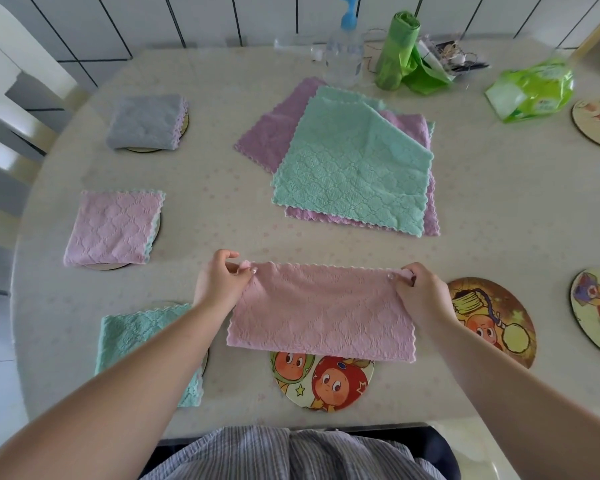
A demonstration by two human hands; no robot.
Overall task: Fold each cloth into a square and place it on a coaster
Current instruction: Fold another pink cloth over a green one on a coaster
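Observation:
A pink cloth (321, 311), folded into a wide strip, hangs above the table's front edge. My left hand (220, 280) pinches its upper left corner and my right hand (421, 292) pinches its upper right corner. Its lower edge covers the top of a round cartoon coaster (323, 384). Folded cloths lie on coasters at the left: a grey one (144, 121), a pink one (113, 228) and a teal one (142, 337) partly behind my left forearm. Unfolded teal (352, 161) and purple (274, 129) cloths are stacked at the table's middle.
Bare coasters lie at the right: one by my right hand (492, 317), one at the edge (596, 313) and one farther back (596, 124). At the back stand a spray bottle (343, 53), a green bag roll (397, 51) and a wipes pack (530, 90). A white chair (11, 109) stands left.

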